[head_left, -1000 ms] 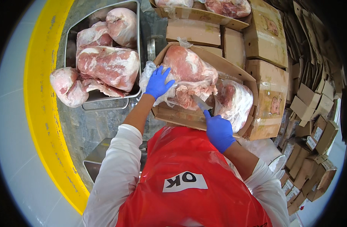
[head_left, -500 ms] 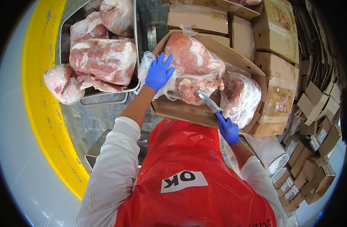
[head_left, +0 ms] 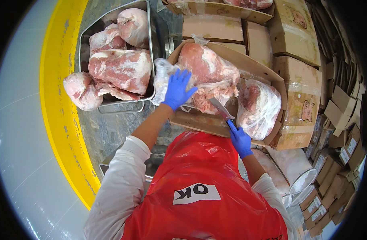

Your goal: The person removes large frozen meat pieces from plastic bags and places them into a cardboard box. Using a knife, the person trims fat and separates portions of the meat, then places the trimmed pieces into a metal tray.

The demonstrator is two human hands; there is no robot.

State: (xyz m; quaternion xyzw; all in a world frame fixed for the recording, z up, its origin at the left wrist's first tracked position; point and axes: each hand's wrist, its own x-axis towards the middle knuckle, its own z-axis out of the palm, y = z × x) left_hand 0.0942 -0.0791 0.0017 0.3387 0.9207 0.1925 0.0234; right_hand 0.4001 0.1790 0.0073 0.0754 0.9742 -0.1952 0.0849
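The right hand (head_left: pixel 241 143) grips a black-handled knife (head_left: pixel 222 109), its long axis slanting over the near edge of an open carton (head_left: pixel 207 125). The blade points toward the carton's far left corner, tip at the meat's ragged end; contact is unclear. That meat (head_left: pixel 203 64) lies in the carton's left half, lengthwise from the far left corner toward the near edge. The left hand (head_left: pixel 178 90) is open, palm down, fingers spread over clear plastic (head_left: pixel 161 78); its forearm slants in from lower left. Wrapped meat (head_left: pixel 261 110) fills the carton's right end.
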